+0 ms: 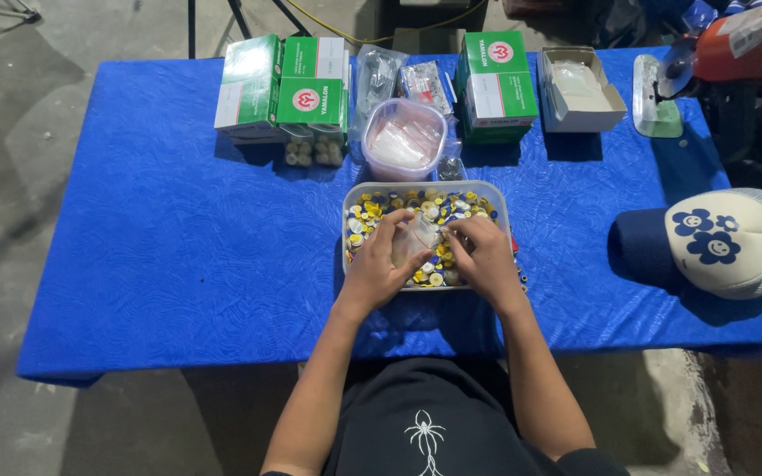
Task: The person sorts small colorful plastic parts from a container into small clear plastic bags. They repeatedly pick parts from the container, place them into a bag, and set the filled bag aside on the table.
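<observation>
We pinch a small, crinkly clear plastic bag [414,236] between our left hand [375,267] and right hand [485,256], fingers curled on it, over a rectangular clear tub [425,189] of little round yellow, white and blue caps. Behind the tub stand a round lidded container [403,138] and green-and-white cardboard boxes [280,84]; a soft cream cap [720,240] lies right on the textured blue tablecloth [187,247].

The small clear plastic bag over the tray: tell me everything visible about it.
The small clear plastic bag is thin, see-through film, crinkled and glossy, apparently with a reddish strip along its top edge. It sits above the rectangular clear tray of mixed yellow, white and blue small round pieces, near the tray's middle. The left hand pinches its left side and the right hand meets its right side. Whether it contains anything cannot be told.
</observation>
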